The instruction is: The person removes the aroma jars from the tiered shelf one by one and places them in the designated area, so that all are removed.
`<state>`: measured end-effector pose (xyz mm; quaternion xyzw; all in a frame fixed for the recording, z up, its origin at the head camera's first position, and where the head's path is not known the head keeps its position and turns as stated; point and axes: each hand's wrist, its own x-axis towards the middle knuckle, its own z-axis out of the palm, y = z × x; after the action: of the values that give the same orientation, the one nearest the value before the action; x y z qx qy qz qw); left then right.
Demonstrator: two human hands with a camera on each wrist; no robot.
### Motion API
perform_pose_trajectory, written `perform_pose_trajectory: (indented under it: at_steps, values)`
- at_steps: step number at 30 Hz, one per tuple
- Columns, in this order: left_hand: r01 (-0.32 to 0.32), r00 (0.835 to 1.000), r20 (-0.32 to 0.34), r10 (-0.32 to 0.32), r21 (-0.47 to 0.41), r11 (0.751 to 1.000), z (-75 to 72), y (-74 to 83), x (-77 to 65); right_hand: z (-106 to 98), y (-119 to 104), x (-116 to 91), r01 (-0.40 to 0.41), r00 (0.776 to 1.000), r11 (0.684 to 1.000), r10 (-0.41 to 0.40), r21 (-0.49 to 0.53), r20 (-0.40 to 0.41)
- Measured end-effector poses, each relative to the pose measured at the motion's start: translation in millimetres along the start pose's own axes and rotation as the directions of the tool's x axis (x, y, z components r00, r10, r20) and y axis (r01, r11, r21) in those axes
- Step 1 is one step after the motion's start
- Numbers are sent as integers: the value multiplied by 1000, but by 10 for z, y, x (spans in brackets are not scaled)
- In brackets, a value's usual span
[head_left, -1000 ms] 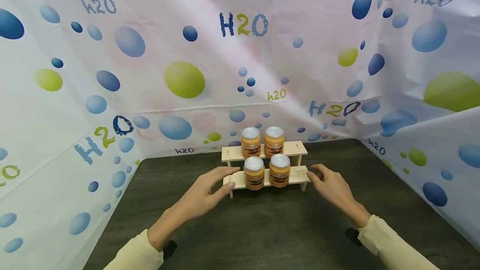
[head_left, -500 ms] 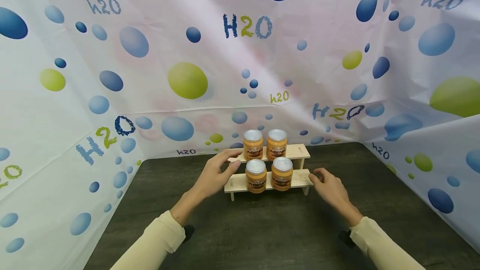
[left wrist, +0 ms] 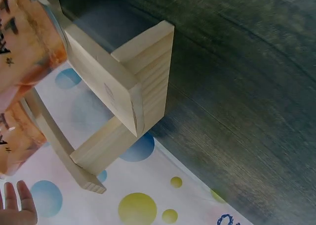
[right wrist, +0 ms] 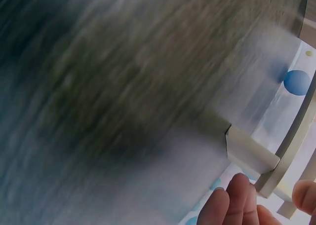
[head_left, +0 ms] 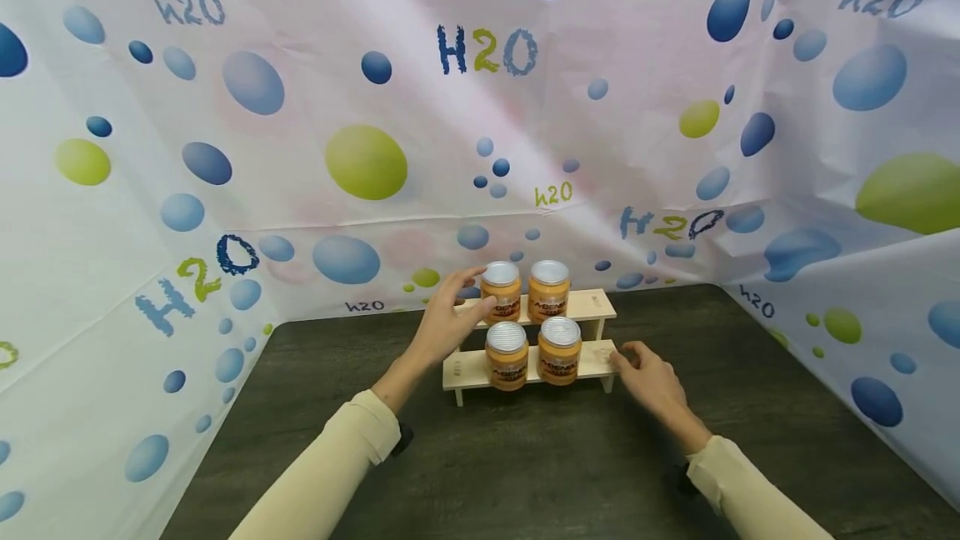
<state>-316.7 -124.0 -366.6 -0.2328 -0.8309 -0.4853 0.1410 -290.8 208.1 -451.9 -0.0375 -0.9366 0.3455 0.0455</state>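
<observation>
Two small wooden risers, a front riser [head_left: 467, 368] and a taller rear riser [head_left: 588, 304], each bear two orange jars with silvery lids. My left hand [head_left: 442, 319] is spread at the rear left jar [head_left: 501, 294], thumb overlapping its front and fingers beside its lid. In the left wrist view, straight fingers [left wrist: 19, 205] show beyond that jar [left wrist: 19, 141]. The rear right jar [head_left: 549, 292], front left jar [head_left: 507, 357] and front right jar [head_left: 559, 351] stand upright. My right hand [head_left: 651, 382], fingers loosely bent, is at the front riser's right end; a gap shows between thumb and fingers.
A dark wood-grain table [head_left: 480, 473] lies under everything. Behind and at both sides hangs a white sheet [head_left: 285, 148] printed with blue and green ovals and H2O lettering. The rear riser stands close to the back sheet.
My left hand has moved up and away from me, from the front riser's left end to the rear left jar. My right hand stays near the front riser's right end. The jars remain in place.
</observation>
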Motion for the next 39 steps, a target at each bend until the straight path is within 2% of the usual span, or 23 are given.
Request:
perform_pose_trajectory:
  at_steps: [5,12,20,24,32,39]
  values:
    - [72,997,42,-70,-47,996,63,-88,132,64,1,-2,-15,1000,994,14,107,13]
    - [75,992,112,-65,-84,994,128,-169,278,88,15,13,-110,993,958,94,265,73]
    - [118,976,198,-88,-142,983,173,-220,391,97,-1,21,-136,986,947,101,292,132]
    - [129,970,225,-91,-161,979,213,-252,438,89,-18,5,-153,984,938,116,311,135]
    - [151,967,229,-109,-177,972,204,-296,473,115,-58,28,-199,976,900,147,388,159]
    - [134,962,258,-85,-181,974,205,-348,487,80,-57,46,-272,957,860,194,432,217]
